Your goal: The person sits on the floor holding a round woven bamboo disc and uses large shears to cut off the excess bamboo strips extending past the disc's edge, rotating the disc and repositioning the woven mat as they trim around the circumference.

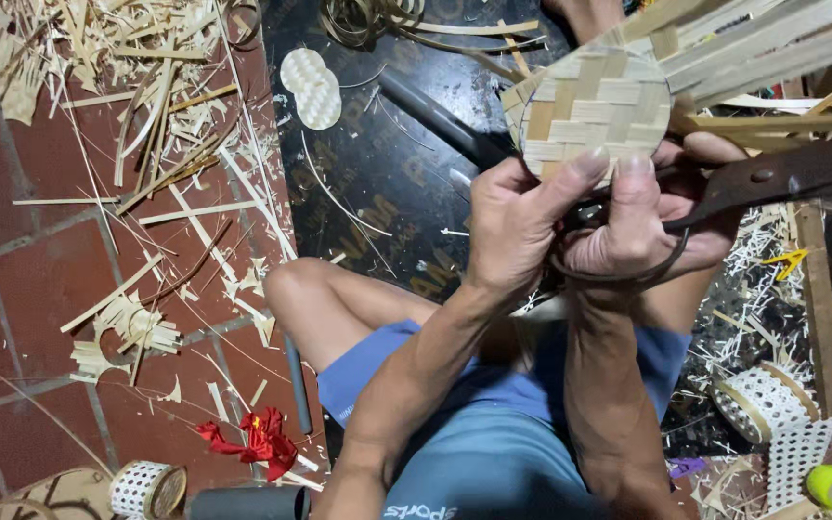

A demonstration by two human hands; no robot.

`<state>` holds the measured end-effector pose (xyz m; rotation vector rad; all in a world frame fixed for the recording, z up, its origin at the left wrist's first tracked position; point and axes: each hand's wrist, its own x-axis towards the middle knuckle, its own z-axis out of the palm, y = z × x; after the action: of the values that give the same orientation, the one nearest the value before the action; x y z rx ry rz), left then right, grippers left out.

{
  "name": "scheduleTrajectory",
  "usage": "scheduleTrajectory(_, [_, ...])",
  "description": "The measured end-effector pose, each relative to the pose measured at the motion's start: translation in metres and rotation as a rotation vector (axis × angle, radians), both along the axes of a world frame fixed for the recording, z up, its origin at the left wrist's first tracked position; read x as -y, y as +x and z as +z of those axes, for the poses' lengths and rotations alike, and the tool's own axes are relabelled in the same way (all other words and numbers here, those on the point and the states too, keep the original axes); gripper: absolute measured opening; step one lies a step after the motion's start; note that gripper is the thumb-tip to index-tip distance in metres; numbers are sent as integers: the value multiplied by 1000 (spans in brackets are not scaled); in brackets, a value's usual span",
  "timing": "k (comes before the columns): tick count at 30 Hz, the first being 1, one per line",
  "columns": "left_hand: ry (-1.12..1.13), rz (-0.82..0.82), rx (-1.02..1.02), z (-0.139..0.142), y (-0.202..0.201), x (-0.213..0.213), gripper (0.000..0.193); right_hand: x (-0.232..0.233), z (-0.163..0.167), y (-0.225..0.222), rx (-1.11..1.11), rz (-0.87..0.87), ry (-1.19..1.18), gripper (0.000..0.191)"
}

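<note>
My left hand (512, 226) pinches the lower edge of a round woven bamboo disc (594, 111), thumb pressed on its face. Long uncut bamboo strips (763, 48) stick out from the disc toward the upper right. My right hand (642, 226) also touches the disc's lower edge with its thumb, and its fingers pass through the loop handles of large rusty scissors (782, 178), whose blades reach to the right. Both hands are raised above my lap.
Bamboo scraps and strips (146, 125) litter the red tile floor at left. Two small woven discs (310, 87) lie on a black mat (387, 173). A red ribbon bow (257, 438), white mesh rolls (763, 400), a grey pipe (440, 120) and a wooden slat (820, 308) lie around me.
</note>
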<state>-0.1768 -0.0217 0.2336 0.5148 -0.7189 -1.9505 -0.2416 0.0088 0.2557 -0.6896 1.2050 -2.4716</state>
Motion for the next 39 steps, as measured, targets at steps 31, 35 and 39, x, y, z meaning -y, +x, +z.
scheduleTrajectory(31, [-189,196,208,26,-14,10,21,-107,-73,-48,-212,684,423,86])
scheduleTrajectory(35, [-274,147,270,32,-9,-3,22,-100,-66,-54,-212,683,390,95])
scheduleTrajectory(39, [-238,95,293,34,-6,-19,20,-90,-53,-57,-73,640,434,98])
